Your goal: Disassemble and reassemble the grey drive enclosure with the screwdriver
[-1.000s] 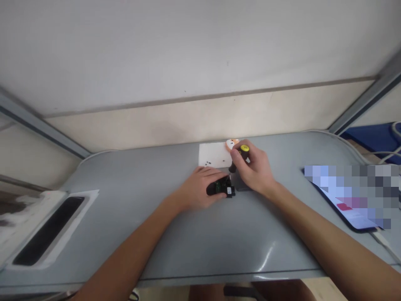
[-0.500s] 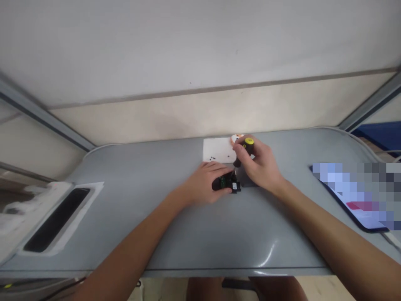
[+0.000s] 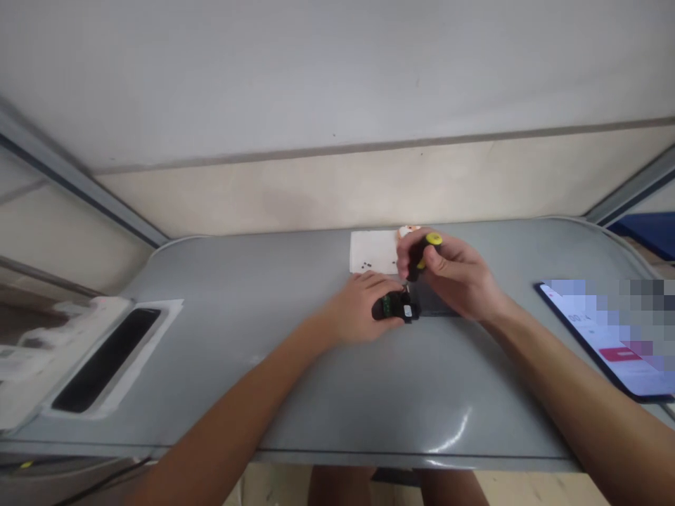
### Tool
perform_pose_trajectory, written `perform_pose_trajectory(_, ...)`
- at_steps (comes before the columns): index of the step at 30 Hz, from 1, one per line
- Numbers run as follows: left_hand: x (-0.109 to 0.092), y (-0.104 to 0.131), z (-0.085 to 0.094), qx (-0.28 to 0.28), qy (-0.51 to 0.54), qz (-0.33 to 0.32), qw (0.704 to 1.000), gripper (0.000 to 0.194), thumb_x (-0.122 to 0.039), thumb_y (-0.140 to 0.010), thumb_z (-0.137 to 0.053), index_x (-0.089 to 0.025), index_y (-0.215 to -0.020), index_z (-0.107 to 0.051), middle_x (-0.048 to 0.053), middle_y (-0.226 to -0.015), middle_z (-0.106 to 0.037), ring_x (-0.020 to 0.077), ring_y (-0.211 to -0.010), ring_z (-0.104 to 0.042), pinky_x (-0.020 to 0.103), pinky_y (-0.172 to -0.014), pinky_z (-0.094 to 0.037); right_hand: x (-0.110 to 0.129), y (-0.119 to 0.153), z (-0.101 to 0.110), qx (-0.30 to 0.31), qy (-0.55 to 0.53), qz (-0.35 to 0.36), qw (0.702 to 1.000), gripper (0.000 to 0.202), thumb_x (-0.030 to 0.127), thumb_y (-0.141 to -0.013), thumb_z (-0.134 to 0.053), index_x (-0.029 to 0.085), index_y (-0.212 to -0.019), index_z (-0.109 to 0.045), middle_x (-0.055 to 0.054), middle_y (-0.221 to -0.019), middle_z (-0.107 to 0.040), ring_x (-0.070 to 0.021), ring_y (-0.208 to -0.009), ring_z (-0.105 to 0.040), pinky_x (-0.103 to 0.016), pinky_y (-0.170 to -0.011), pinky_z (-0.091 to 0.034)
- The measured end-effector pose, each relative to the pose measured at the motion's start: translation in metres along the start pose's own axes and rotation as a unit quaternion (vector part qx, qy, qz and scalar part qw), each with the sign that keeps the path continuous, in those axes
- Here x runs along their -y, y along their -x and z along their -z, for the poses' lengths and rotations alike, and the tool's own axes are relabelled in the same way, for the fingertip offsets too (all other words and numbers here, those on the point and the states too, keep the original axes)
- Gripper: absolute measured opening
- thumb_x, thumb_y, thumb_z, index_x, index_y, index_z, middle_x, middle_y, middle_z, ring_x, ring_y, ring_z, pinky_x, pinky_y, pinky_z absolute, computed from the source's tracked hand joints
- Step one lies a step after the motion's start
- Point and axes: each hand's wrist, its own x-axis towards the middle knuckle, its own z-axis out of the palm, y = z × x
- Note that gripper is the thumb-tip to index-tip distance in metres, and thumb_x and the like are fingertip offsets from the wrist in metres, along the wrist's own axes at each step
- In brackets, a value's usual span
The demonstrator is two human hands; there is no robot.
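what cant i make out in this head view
Head view:
Tip of the yellow-topped tool: too small and blurred.
Black part: partly hidden by the left hand.
White-and-orange figure: partly hidden by the right hand.
Dark specks on the paper: too small to identify.
Lit screen: right portion pixelated.

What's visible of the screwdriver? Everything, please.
The screwdriver has a black handle, apparently plastic or rubber, with a bright yellow end cap and a smaller yellow mark. The right hand grips it tilted, cap up, lower end down toward the black device. Its tip can't be made out, nor whether it touches the device.
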Motion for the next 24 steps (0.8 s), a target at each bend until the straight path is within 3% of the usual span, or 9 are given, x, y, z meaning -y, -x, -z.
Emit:
perform_pose_trajectory(4,-0.002,-0.002,-0.003,-0.007,0.006,0.021,1.000,0.037,-0.037,-0.087,-0.078,-0.024,-0.118,-0.062,0.007,-0.126,-0.070,0.0290,-0.124,-0.062,0.048,-0.112,-0.042,-0.003,0.000,-0.007,-0.049,-0.049,0.000,0.998,0.026,0.045,-0.094,-0.071,0.025,-0.083,-0.059,0.001,-0.072,-0.049,-0.0152,-0.066,-0.045,-0.032,-0.063,-0.039)
perform_pose_trajectory(10,-0.002,0.000,-0.001,0.000,0.008,0.008,1.000,0.026,-0.037,-0.089,-0.077,-0.023,-0.104,-0.062,0.006,-0.125,-0.071,0.0266,-0.122,-0.063,0.046,-0.112,-0.042,-0.005,-0.003,-0.010,-0.102,-0.051,0.006,0.993,0.040,0.050,-0.091,-0.075,0.025,-0.081,-0.045,0.006,-0.067,-0.043,-0.0110,-0.058,-0.037,-0.029,-0.058,-0.034)
perform_pose_trajectory(13,0.000,0.002,-0.002,-0.014,-0.006,-0.008,1.000,0.022,-0.037,-0.090,-0.075,-0.024,-0.104,-0.064,0.006,-0.130,-0.069,0.0257,-0.124,-0.062,0.046,-0.112,-0.042,-0.003,-0.007,-0.011,-0.124,-0.035,-0.005,0.992,0.044,0.066,-0.093,-0.062,0.026,-0.082,-0.047,0.005,-0.066,-0.038,-0.0117,-0.056,-0.036,-0.030,-0.056,-0.036)
perform_pose_trajectory(16,0.000,0.002,-0.003,-0.030,-0.019,-0.014,0.999,0.021,-0.039,-0.091,-0.074,-0.023,-0.102,-0.067,0.007,-0.132,-0.069,0.0265,-0.123,-0.064,0.047,-0.112,-0.044,0.000,-0.009,-0.012,-0.141,-0.005,-0.019,0.990,0.052,0.078,-0.094,-0.043,0.028,-0.094,-0.057,0.001,-0.070,-0.043,-0.0171,-0.061,-0.047,-0.034,-0.058,-0.043)
perform_pose_trajectory(18,0.000,0.002,-0.003,-0.039,-0.023,-0.018,0.999,0.021,-0.040,-0.091,-0.074,-0.023,-0.101,-0.067,0.008,-0.130,-0.070,0.0273,-0.123,-0.065,0.048,-0.112,-0.045,0.001,-0.009,-0.011,-0.149,0.007,-0.021,0.989,0.049,0.075,-0.095,-0.044,0.029,-0.098,-0.059,-0.003,-0.077,-0.050,-0.0199,-0.069,-0.054,-0.036,-0.062,-0.048)
perform_pose_trajectory(21,0.001,0.002,-0.003,-0.046,-0.028,-0.024,0.998,0.021,-0.040,-0.091,-0.074,-0.022,-0.102,-0.068,0.009,-0.128,-0.071,0.0273,-0.121,-0.066,0.048,-0.111,-0.046,0.000,-0.007,-0.008,-0.155,-0.025,-0.017,0.987,0.040,0.064,-0.092,-0.061,0.026,-0.084,-0.052,-0.004,-0.088,-0.055,-0.0198,-0.078,-0.058,-0.035,-0.066,-0.051)
perform_pose_trajectory(24,0.002,0.002,-0.003,-0.053,-0.032,-0.039,0.997,0.022,-0.039,-0.091,-0.074,-0.022,-0.103,-0.069,0.008,-0.126,-0.073,0.0257,-0.119,-0.068,0.046,-0.110,-0.047,-0.002,-0.008,-0.005,-0.172,-0.081,-0.021,0.981,0.049,0.050,-0.083,-0.080,0.025,-0.076,-0.039,0.000,-0.081,-0.050,-0.0137,-0.065,-0.051,-0.030,-0.056,-0.044)
